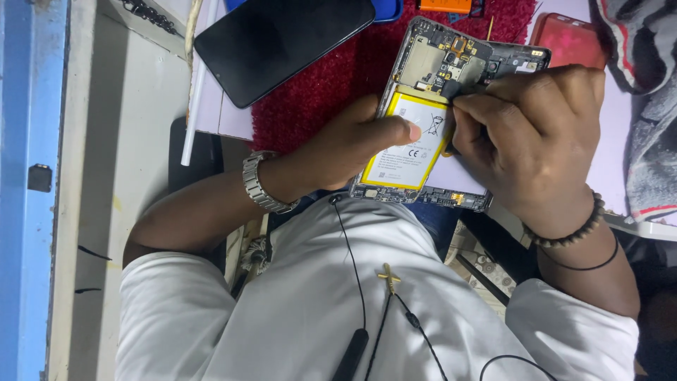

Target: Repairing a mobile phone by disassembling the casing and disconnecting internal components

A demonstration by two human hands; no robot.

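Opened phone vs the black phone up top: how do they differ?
The opened phone lies back-off, showing circuit board and a yellow-edged battery; the black phone is closed, showing only a dark glossy face. The left hand and right hand are on the opened phone; nothing touches the black phone. The opened phone sits mid-frame, the black phone toward the upper left. Both lie partly on the red mat.

The battery [412, 141] is yellow with a white label. The mat [317, 92] is dark red. The phone screen [282, 42] is black. The shirt [317, 310] is white, the watch [259, 185] silver, the bead bracelet [571, 229] dark brown.
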